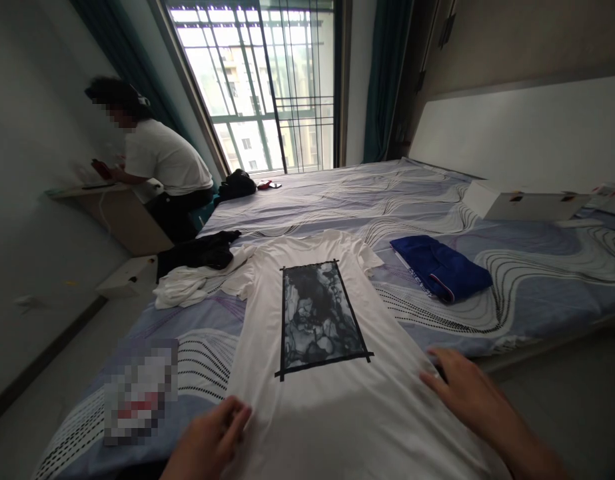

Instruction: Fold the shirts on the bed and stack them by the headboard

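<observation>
A white T-shirt [332, 400] with a black-framed grey print lies spread face up on the bed [537, 280], its collar pointing away from me. My left hand [214, 437] rests on the shirt's lower left edge, fingers together and lying flat. My right hand [467, 393] lies flat on the shirt's lower right edge, fingers stretched out. Neither hand holds anything.
A folded blue garment [440, 267] lies to the shirt's right. A heap of white and black clothes [197, 267] sits to its left. A white box [527, 203] is at the bed's far right. A person in a white shirt [160, 160] sits at a desk by the window.
</observation>
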The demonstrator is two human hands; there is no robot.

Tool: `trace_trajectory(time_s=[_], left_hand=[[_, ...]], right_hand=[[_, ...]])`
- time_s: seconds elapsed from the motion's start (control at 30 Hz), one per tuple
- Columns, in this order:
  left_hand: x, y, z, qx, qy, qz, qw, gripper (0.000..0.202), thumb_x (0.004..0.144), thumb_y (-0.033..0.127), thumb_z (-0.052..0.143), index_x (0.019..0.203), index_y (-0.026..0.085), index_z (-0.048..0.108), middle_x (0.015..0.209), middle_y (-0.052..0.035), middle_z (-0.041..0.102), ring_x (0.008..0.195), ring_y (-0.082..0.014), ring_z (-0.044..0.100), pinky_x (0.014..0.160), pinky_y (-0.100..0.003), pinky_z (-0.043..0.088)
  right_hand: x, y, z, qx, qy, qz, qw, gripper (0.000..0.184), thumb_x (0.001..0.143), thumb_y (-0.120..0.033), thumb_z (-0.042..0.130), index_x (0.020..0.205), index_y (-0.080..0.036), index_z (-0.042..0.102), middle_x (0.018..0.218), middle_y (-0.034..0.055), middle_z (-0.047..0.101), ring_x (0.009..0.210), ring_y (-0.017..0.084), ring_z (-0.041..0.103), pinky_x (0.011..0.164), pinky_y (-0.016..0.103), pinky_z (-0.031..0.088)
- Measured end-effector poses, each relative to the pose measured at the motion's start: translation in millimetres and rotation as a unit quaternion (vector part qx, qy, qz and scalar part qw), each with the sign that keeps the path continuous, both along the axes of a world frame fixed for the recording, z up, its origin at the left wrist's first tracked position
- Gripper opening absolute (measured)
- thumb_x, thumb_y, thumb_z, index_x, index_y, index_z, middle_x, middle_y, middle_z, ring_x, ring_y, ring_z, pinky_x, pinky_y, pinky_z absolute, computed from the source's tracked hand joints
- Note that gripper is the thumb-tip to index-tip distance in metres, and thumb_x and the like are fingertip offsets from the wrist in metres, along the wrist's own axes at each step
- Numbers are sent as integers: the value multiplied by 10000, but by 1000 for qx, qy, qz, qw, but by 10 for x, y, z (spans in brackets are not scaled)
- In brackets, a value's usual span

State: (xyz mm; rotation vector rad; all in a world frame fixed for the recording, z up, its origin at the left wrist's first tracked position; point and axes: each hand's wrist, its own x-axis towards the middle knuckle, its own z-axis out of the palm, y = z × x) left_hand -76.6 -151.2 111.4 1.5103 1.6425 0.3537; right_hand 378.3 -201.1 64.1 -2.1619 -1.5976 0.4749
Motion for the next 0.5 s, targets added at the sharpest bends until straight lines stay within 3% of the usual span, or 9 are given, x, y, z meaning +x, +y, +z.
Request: trace_trajectory(time_s=[0.03, 0.1, 0.17, 0.23, 0.33, 0.5], left_hand=[[188, 229, -58, 87, 19, -43, 995, 337, 869, 543, 589, 787, 234, 694, 719, -23, 717, 677, -208, 680, 710, -303, 537], [561, 692, -235, 231, 33, -119, 965, 392, 948, 479, 453, 1111, 226, 703, 1155, -85, 736, 1084, -241, 678, 964, -341, 509], [856, 1117, -468, 298, 96, -179, 933, 504, 965, 421, 405, 1360, 166, 585, 1494, -137, 531, 1418, -271, 440, 1160, -420, 364], [1023, 1474, -693, 304, 196, -201, 910, 586, 970, 431, 401, 1488, 161, 455, 1601, -126, 387, 1512, -286, 274, 1224, -504, 236], [1074, 1888, -902, 287, 297, -181, 893, 641, 989, 484, 339, 1560, 194, 332, 1652, -93, 277, 1540, -292, 183, 1230, -560, 170], [914, 2455, -938, 263, 332, -139, 895, 658, 994, 532, 273, 1580, 235, 283, 1673, -74, 214, 1542, -323, 157, 1216, -592, 154]], right_hand=[[-243, 248, 28, 46, 0, 21, 999, 476, 831, -453, 594, 1241, -222, 668, 1263, 163, 662, 1176, 373, 601, 1024, 489, 440], [-749, 726, 5, 86, 7, 124, 989, 612, 884, -422, 563, 1439, -167, 526, 1482, 157, 518, 1378, 341, 450, 1140, 453, 353], [-1176, 1133, -118, 56, -13, 211, 976, 690, 898, -415, 569, 1513, -131, 435, 1597, 142, 373, 1490, 337, 279, 1199, 462, 266], [-1441, 1455, -283, 48, -45, 244, 968, 701, 941, -478, 514, 1544, -143, 389, 1638, 119, 290, 1521, 336, 193, 1227, 517, 159], [-1542, 1829, -460, 65, -83, 235, 966, 706, 973, -566, 423, 1569, -195, 345, 1660, 79, 227, 1534, 321, 148, 1234, 540, 62], [-1395, 2399, -478, 37, -108, 200, 973, 737, 973, -619, 362, 1589, -220, 294, 1671, 62, 192, 1538, 314, 121, 1226, 530, 41]])
